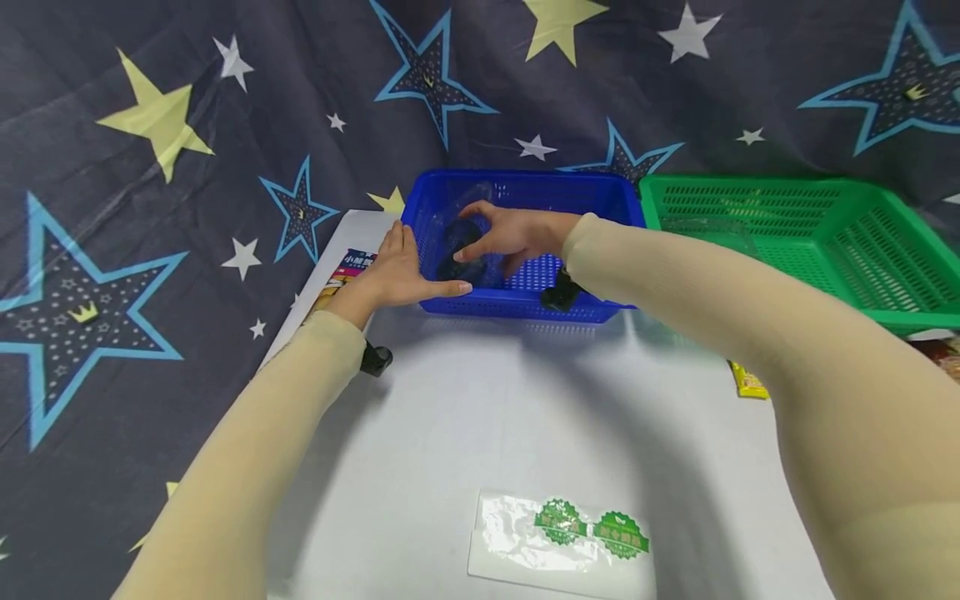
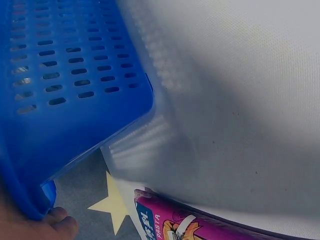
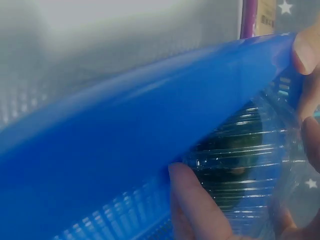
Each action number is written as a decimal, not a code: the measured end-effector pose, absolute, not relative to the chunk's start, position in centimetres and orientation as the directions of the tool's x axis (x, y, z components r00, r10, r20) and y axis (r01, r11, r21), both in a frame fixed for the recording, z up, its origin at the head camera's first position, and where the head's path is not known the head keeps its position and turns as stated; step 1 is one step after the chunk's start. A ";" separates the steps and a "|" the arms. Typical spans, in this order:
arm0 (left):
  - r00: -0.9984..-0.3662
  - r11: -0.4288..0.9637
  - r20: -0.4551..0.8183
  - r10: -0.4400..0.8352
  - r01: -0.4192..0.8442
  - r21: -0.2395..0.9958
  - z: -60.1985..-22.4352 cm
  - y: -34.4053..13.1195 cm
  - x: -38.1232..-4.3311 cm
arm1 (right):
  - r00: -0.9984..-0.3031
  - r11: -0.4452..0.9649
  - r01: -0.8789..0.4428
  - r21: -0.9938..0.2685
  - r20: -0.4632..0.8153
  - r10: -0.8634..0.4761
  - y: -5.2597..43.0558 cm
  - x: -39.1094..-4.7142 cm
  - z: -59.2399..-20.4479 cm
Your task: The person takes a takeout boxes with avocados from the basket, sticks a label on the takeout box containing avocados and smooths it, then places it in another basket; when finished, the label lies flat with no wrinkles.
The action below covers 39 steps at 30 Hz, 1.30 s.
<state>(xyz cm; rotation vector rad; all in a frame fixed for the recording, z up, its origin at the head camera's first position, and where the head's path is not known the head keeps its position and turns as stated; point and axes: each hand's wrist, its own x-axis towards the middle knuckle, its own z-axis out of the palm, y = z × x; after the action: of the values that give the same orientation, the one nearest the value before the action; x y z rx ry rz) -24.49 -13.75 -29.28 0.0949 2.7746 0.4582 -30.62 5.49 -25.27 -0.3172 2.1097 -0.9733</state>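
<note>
In the head view, my right hand point(image 1: 517, 233) reaches down into the blue basket point(image 1: 525, 305). Its thumb and fingers curve around a clear ribbed plastic container point(image 3: 250, 160) with something dark inside; the near wall hides part of it in the right wrist view. My left hand point(image 1: 393, 271) lies against the basket's left end, fingers straight and thumb extended along the near rim. Close by the left wrist lies a pasta packet point(image 1: 352, 267), whose purple side point(image 2: 175, 220) shows in the left wrist view.
A green basket point(image 1: 847, 317) stands right of the blue one, with clear plastic inside it. A yellow packet point(image 1: 748, 380) lies below. Near the front of the white table point(image 1: 450, 417) is a clear-and-white bag point(image 1: 525, 542) with green labels. A star-patterned cloth point(image 1: 300, 100) hangs behind.
</note>
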 end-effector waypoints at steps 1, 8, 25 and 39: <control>-0.944 0.946 -0.310 0.116 0.010 0.324 -29.3 -13.7 -24.5 | -0.673 0.674 0.091 -0.734 -0.544 -0.502 5.7 -30.6 -25.1; -0.943 0.943 -0.315 0.109 -0.003 0.334 -29.1 -13.6 -24.3 | -0.722 0.648 0.014 -0.761 -0.456 -0.520 8.0 -30.5 -21.8; -0.952 0.945 -0.285 0.115 0.016 0.327 -29.1 -13.2 -23.9 | -0.813 0.312 -0.070 -0.948 -0.128 -0.569 20.6 -21.9 -19.7; -0.953 0.941 -0.281 0.111 0.010 0.339 -29.4 -13.2 -24.1 | -0.760 0.222 -0.171 -0.960 -0.015 -0.650 26.8 -12.4 -26.8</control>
<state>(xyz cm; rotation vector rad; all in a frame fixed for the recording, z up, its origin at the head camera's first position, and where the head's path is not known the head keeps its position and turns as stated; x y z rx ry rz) -24.13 -13.17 -29.38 0.0896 2.7981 0.4864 -12.42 26.85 -26.81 -0.7574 2.0865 -1.5557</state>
